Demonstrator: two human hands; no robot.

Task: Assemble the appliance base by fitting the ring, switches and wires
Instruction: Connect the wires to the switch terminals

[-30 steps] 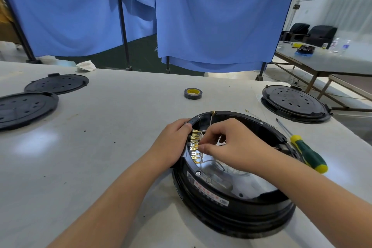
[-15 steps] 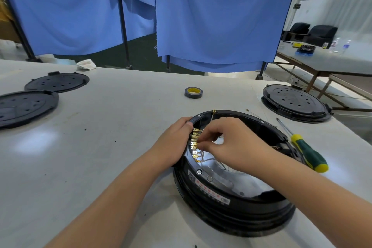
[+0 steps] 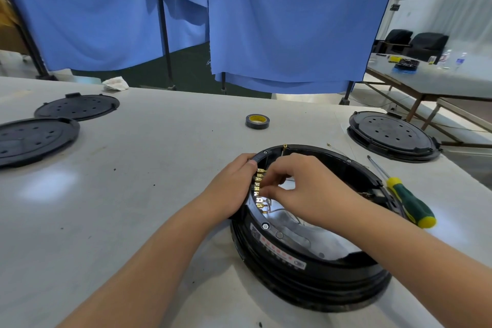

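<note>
A round black appliance base (image 3: 314, 271) lies open side up on the white table, with a shiny metal plate inside. A row of brass terminals (image 3: 259, 189) runs along its inner left wall, thin wires trailing from them. My left hand (image 3: 231, 189) grips the base's left rim from outside, thumb on the top edge. My right hand (image 3: 300, 189) reaches inside the ring, its fingertips pinching at one of the brass terminals. What it pinches is partly hidden by the fingers. One brass-tipped wire (image 3: 284, 149) sticks up at the far rim.
A green and yellow screwdriver (image 3: 407, 200) lies right of the base. A tape roll (image 3: 257, 121) sits behind it. Black round covers lie at the right (image 3: 391, 136) and far left (image 3: 77, 106), (image 3: 34, 138). Blue curtains hang behind the table.
My right hand has shifted slightly along the terminal row, fingers staying at the brass terminals. My left hand has kept its hold on the rim.
</note>
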